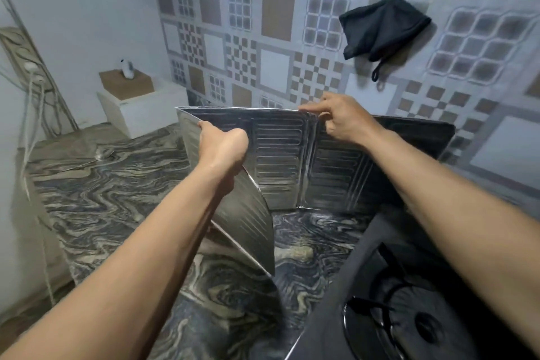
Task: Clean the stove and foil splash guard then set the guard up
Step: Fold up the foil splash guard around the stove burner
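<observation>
Head view of a marbled counter [122, 184] set against a wall of patterned tiles [274, 14]. The foil splash guard [277, 155], a hinged set of ribbed silver panels, stands upright on the counter near the wall, its rear panels roughly parallel to the tiles and its left panel folded forward toward the viewer, with the lower corner of that panel reaching down to the counter surface. The left hand [223, 146] has its grip closed on the upper edge of the forward-folded left panel, thumb side toward the top corner. The right hand [340, 120] has its grip pinched narrow on the top edge of the rear panels, close to the vertical fold between two of them, index finger extended along the rim. A further dark panel of the guard continues to the right behind the right forearm. The gas stove [409, 307], black with a round burner and pan support, sits at lower right, in front of the guard and apart from its base. A black cloth [382, 29] hangs on the tiles above and to the right of the guard. A white box [143, 108] with a brown top rests on the counter at left rear, bearing a small white object [127, 69] too blurred to identify.
</observation>
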The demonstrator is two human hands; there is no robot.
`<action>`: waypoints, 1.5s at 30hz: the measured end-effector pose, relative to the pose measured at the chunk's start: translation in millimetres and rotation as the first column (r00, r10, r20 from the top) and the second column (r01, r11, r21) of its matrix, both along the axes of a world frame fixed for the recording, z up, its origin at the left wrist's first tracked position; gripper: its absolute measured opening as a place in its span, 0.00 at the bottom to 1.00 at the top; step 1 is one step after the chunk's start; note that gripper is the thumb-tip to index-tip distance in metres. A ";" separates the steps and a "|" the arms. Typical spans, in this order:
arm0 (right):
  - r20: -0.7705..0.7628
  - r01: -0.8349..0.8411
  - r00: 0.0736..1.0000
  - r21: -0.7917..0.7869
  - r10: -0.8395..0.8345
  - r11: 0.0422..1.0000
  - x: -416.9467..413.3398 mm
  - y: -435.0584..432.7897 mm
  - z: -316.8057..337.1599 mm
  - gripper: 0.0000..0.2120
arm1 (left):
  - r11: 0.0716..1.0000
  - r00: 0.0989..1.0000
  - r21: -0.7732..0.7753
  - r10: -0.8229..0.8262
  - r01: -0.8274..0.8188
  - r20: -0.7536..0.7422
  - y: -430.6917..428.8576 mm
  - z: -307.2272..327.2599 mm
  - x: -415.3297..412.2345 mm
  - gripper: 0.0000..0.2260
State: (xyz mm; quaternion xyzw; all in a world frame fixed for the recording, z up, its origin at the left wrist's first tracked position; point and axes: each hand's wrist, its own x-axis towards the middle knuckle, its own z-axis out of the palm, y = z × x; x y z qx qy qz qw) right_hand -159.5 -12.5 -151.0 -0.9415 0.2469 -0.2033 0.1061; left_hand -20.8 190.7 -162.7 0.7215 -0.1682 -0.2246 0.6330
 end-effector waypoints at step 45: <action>-0.065 0.363 0.928 -0.073 -0.368 0.929 -153.8 -57.6 -19.6 0.26 | 0.514 0.476 0.370 -0.858 0.774 0.196 -65.4 23.1 -55.1 0.47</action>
